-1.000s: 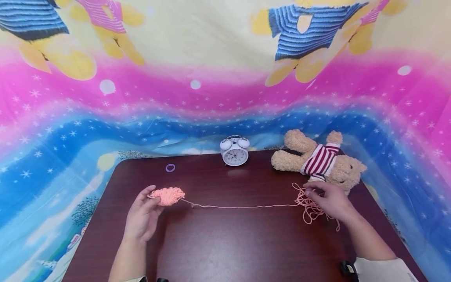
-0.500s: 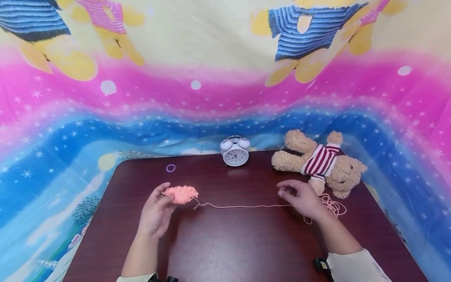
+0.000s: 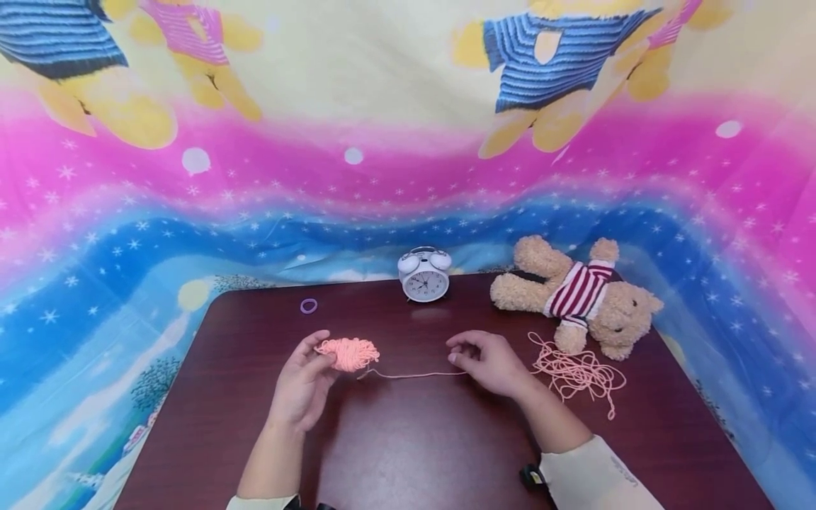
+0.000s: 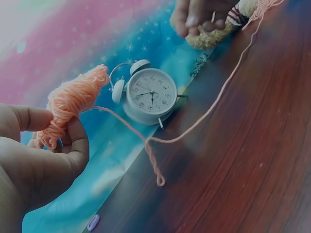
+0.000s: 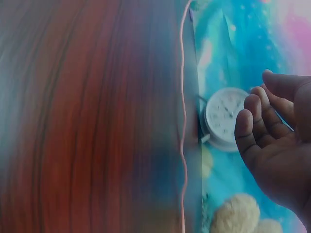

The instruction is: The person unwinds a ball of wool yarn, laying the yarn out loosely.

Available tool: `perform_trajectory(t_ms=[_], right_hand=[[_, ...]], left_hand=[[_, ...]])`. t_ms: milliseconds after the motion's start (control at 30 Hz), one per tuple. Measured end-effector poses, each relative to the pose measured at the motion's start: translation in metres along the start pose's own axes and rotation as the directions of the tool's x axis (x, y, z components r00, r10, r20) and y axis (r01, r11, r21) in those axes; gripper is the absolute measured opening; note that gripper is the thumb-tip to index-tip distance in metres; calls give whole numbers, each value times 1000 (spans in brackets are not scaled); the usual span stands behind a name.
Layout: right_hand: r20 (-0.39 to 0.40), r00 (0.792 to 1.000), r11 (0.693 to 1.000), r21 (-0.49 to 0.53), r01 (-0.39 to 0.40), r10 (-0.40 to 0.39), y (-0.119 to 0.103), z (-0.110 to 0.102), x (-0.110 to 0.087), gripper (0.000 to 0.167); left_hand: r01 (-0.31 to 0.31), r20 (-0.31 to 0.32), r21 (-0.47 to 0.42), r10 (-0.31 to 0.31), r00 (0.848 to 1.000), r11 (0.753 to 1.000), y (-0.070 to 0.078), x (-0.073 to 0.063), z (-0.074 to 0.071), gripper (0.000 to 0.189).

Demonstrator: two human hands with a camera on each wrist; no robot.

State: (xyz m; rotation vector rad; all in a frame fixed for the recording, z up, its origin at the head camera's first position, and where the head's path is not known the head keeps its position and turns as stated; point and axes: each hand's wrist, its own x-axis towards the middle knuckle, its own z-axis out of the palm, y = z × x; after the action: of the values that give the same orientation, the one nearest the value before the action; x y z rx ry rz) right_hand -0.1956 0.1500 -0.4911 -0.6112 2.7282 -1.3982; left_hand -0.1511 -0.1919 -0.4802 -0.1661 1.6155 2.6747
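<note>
My left hand point(image 3: 304, 389) pinches one end of a wound bundle of peach yarn point(image 3: 349, 354) between thumb and fingers, above the table. From the bundle a single strand point(image 4: 214, 109) runs right; a short twisted loop point(image 4: 154, 167) hangs from it in the left wrist view. That strand leads to a loose tangle of yarn point(image 3: 583, 375) lying on the table at the right. Between bundle and tangle hovers my right hand point(image 3: 494, 365), fingers loosely bent. In the right wrist view the strand passes apart from these fingers, and nothing is seen in them.
A white twin-bell alarm clock point(image 3: 426, 283) stands at the back of the dark red table point(image 3: 395, 453). A teddy bear point(image 3: 580, 294) in a striped shirt lies behind the tangle. A purple ring point(image 3: 309, 306) lies at the back left. Printed cloth point(image 3: 357, 219) hangs behind.
My right hand has moved left, away from the loose tangle, now fully in sight. My left hand has carried the yarn bundle to the right, so the hands are closer together.
</note>
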Motion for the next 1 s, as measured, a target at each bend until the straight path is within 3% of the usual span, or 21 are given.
perform_trajectory(t_ms=[233,567,767,1000], right_hand=[[45,996,996,49,75,-77,-22,35,13,20],[93,989,991,77,108,-115,-42,76,20,23],[66,985,985,78,153,-159,-46,84,19,16],[19,979,978,46,202,-204,-48,80,23,15]], left_hand=[[13,11,9,-14,1000,1000,-4,-2,9,38],[36,34,20,-36,999,999,-13,-10,21,38],[58,35,5,-58,998,998,-17,-14,28,39],[33,58,12,-34,998,999,-15,-11,33,38]])
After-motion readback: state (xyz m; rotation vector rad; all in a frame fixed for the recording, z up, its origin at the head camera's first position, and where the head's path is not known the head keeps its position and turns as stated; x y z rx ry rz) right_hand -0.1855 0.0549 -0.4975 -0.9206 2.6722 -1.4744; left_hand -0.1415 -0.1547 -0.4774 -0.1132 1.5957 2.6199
